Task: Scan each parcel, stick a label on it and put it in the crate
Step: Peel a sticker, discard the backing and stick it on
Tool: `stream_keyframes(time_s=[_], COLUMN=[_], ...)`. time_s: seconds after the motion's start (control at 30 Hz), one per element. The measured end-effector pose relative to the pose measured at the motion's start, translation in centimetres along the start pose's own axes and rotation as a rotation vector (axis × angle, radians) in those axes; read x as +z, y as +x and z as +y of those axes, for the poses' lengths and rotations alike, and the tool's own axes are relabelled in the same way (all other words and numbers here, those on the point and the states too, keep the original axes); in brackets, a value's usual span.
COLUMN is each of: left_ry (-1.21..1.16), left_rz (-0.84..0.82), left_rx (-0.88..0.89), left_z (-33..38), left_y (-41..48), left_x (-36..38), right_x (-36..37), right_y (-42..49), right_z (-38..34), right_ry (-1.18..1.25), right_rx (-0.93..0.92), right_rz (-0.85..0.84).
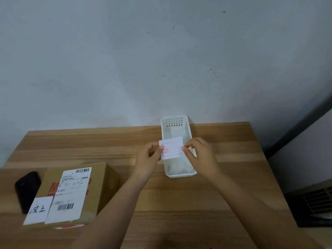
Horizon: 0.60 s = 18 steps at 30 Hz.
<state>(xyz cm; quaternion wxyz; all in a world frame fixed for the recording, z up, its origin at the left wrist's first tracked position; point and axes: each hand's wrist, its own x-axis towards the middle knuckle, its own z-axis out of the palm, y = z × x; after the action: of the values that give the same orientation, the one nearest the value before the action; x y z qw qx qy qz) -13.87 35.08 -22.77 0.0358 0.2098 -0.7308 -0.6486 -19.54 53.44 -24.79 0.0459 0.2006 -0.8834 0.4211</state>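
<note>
A white label [171, 149] with a red stamped mark is held up over the white plastic basket [190, 133]. My left hand [150, 157] pinches its left edge and my right hand [199, 152] pinches its right edge. Something white lies in the basket's bottom. A brown cardboard parcel [100, 184] lies at the front left of the wooden table [179, 203]; a printed shipping label with barcodes [71, 193] and a small white handwritten label [38, 210] are on its top. A black scanner-like device [27, 189] lies just left of the parcel.
A pale wall rises behind the table. To the right, beyond the table's edge, a dark unit with a grille [314, 203] stands on the floor.
</note>
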Motion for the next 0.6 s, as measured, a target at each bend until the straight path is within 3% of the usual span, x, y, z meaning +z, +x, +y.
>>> stream_keyframes(time_s=[0.27,0.6], left_ry=[0.196,0.204], left_rz=[0.158,0.314], left_rx=[0.137,0.207], left_z=[0.3,-0.8], left_y=[-2.4,-7.0], left_x=[-5.1,-18.6], right_x=[2.8,10.9], right_y=[-0.8,-4.4], right_z=[-6.3,-18.0], right_ry=[0.131,0.157], right_rx=[-0.016,0.011], right_rz=[-0.057,-0.071])
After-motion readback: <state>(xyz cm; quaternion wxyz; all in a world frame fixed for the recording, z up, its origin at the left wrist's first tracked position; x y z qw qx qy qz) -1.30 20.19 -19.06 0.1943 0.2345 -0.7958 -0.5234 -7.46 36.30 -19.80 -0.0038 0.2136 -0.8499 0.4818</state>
